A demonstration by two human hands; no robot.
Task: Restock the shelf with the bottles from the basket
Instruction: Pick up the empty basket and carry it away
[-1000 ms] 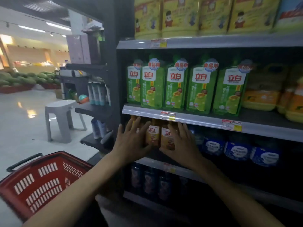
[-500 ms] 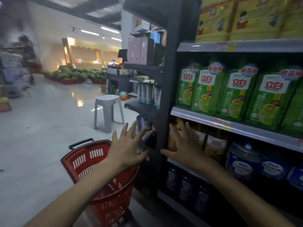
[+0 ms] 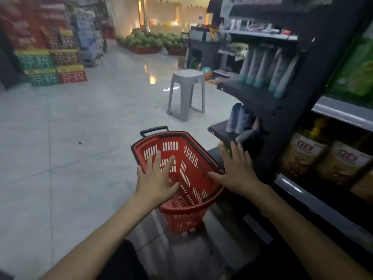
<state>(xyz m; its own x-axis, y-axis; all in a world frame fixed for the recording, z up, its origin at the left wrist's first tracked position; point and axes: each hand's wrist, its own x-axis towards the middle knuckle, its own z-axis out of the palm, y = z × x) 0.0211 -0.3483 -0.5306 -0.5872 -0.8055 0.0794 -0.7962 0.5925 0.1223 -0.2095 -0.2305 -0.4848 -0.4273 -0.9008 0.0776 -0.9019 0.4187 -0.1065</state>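
A red plastic basket (image 3: 188,217) with black handles stands on the tiled floor in front of me; its inside shows no bottles. My left hand (image 3: 156,179) hovers over the basket's left rim, fingers spread and holding nothing. Over the basket's right rim, beside the dark shelf post, my right hand (image 3: 237,170) is spread flat and holds nothing too. Amber bottles (image 3: 302,154) with red-and-white labels stand on the shelf (image 3: 343,115) at the right. Green bottles (image 3: 357,71) fill the shelf above.
A grey plastic stool (image 3: 186,93) stands on the floor behind the basket. The shelf's end rack (image 3: 252,96) holds upright tubes. Stacked red and green crates (image 3: 54,63) line the far left. Watermelons (image 3: 153,40) are piled at the back.
My view has swung left from the shelf to the basket. Both hands have left the amber bottles on the shelf and now hover spread over the basket.
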